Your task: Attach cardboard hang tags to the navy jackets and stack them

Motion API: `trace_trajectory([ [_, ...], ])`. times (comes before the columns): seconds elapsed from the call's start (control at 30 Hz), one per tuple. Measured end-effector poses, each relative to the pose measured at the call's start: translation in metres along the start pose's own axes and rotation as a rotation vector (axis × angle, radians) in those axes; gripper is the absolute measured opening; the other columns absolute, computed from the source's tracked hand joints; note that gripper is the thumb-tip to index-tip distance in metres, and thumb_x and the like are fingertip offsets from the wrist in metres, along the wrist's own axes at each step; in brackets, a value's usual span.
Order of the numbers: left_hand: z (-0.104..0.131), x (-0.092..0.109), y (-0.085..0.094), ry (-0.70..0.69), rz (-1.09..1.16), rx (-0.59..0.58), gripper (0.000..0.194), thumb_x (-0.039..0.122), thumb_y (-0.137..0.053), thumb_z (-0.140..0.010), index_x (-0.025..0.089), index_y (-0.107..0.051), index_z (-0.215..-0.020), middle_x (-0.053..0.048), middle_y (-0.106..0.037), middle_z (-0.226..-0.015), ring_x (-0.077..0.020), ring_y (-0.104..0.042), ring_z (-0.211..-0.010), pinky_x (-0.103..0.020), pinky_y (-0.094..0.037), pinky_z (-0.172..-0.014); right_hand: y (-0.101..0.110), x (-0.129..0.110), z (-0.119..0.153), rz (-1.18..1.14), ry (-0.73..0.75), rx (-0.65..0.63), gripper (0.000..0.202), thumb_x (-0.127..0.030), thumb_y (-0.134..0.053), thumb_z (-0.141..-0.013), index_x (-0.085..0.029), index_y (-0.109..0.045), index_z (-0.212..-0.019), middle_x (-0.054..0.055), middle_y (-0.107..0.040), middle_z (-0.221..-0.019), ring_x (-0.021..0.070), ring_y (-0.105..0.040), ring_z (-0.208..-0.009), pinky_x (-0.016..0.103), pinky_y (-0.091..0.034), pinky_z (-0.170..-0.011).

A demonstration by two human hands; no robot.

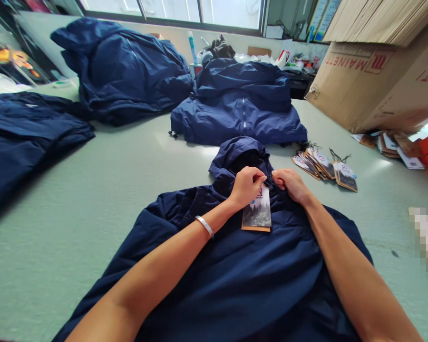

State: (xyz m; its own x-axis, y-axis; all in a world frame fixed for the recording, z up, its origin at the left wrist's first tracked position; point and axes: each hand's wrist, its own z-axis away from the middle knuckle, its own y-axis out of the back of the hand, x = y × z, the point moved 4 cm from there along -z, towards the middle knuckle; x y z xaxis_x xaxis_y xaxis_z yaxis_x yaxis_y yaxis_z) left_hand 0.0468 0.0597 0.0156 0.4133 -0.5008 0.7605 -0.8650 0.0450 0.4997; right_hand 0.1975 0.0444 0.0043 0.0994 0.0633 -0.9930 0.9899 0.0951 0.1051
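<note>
A navy hooded jacket (214, 280) lies spread on the table, its hood (228, 152) pointing away from me. My left hand (248, 185) is closed in a pinch at the collar, just above a hang tag (257, 213). The tag shows a grey forest picture over a brown backing and rests on the jacket's chest. Close by on the right, my right hand (290, 184) also pinches at the neck opening. What its fingertips hold is too small to make out; a dark cord may run between the two hands.
Hang tags with black strings (316, 162) lie in a fanned pile to the right. Behind stand a folded navy jacket (235, 114) and a large navy heap (124, 71). More navy garments (24, 137) lie at left. A cardboard box (371, 85) stands back right on the pale green table (128, 166).
</note>
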Motion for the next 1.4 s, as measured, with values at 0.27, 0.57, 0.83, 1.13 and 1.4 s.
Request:
trace_trajectory([
  [0.27,0.000,-0.004,0.001,0.042,0.068,0.063,0.009,0.016,-0.065,-0.079,0.016,-0.066,-0.070,-0.001,-0.066,-0.069,-0.0133,-0.058,-0.066,-0.025,-0.045,-0.067,0.004,0.012,-0.006,-0.121,-0.100,0.069,0.051,-0.066,-0.062,-0.072,-0.019,-0.054,-0.053,-0.002,-0.042,-0.048,0.0091,-0.035,-0.045,0.026,-0.024,-0.044],
  [0.57,0.000,-0.004,0.001,-0.022,0.074,0.108,0.006,0.015,-0.068,-0.077,0.017,-0.066,-0.072,-0.001,-0.067,-0.071,-0.0134,-0.060,-0.067,-0.027,-0.049,-0.069,0.004,0.011,-0.008,-0.169,-0.081,0.054,0.044,-0.056,-0.070,-0.067,-0.018,-0.055,-0.053,-0.002,-0.044,-0.049,0.0082,-0.036,-0.044,0.025,-0.024,-0.043],
  [0.83,0.000,-0.004,0.001,-0.065,0.050,0.119,0.007,0.014,-0.069,-0.076,0.018,-0.066,-0.072,-0.001,-0.067,-0.071,-0.0142,-0.061,-0.069,-0.028,-0.051,-0.070,0.006,0.010,-0.007,-0.232,0.001,0.088,0.037,-0.044,-0.071,-0.070,-0.018,-0.052,-0.050,-0.003,-0.041,-0.049,0.0072,-0.035,-0.043,0.026,-0.020,-0.045],
  [1.13,0.001,0.005,0.004,-0.169,-0.050,0.133,0.005,0.017,-0.070,-0.078,0.016,-0.068,-0.082,-0.003,-0.068,-0.077,-0.0179,-0.060,-0.078,-0.033,-0.049,-0.077,0.005,0.008,-0.007,-0.193,-0.004,0.088,0.031,-0.045,-0.073,-0.065,-0.018,-0.057,-0.058,-0.003,-0.047,-0.052,0.0075,-0.038,-0.045,0.025,-0.023,-0.046],
  [1.4,-0.001,0.004,0.003,-0.242,-0.075,0.124,0.003,0.015,-0.068,-0.081,0.018,-0.067,-0.081,-0.001,-0.067,-0.076,-0.0170,-0.057,-0.079,-0.031,-0.048,-0.077,0.002,0.003,-0.006,-0.123,0.007,0.059,0.029,-0.043,-0.070,-0.067,-0.018,-0.057,-0.058,-0.003,-0.050,-0.054,0.0074,-0.038,-0.046,0.025,-0.023,-0.046],
])
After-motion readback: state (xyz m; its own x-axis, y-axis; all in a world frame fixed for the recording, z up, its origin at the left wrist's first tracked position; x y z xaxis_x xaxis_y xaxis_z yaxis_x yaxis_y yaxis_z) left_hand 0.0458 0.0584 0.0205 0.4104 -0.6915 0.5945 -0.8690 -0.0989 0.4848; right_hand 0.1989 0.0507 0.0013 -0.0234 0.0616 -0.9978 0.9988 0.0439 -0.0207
